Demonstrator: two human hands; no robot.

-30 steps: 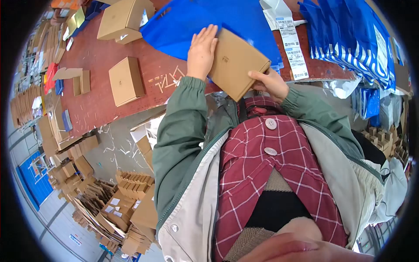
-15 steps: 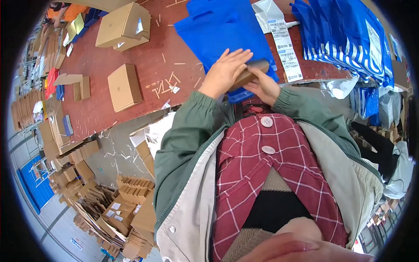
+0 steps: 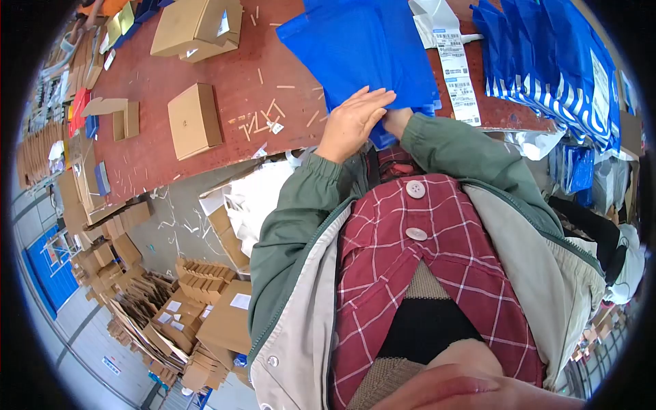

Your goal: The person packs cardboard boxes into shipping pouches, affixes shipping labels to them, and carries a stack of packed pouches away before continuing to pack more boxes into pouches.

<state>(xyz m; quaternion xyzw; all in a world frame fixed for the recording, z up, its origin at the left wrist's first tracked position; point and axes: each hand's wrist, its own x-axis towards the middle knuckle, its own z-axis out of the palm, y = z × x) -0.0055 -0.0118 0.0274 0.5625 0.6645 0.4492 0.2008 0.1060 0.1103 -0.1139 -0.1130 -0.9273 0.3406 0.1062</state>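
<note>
A blue bag (image 3: 362, 58) lies flat at the table's front edge, before my body. My left hand (image 3: 350, 126) rests on its near end, fingers stretched out and close together. Beside it, my right hand (image 3: 396, 121) reaches under or into the blue material near the bag's edge. Its fingers are hidden, so I cannot tell what they hold. The small brown box is out of sight.
To the right, a strip of printed labels (image 3: 456, 75) lies beside stacked blue-and-white striped bags (image 3: 547, 68). Cardboard boxes (image 3: 194, 123) and thin wooden sticks (image 3: 260, 123) are on the red table (image 3: 154, 78) at left. Stacked cardboard (image 3: 184, 321) stands on the floor.
The brown box between my hands has gone out of sight. My right hand has moved forward and left, its fingers now covered by the blue bag. My left hand has shifted slightly lower.
</note>
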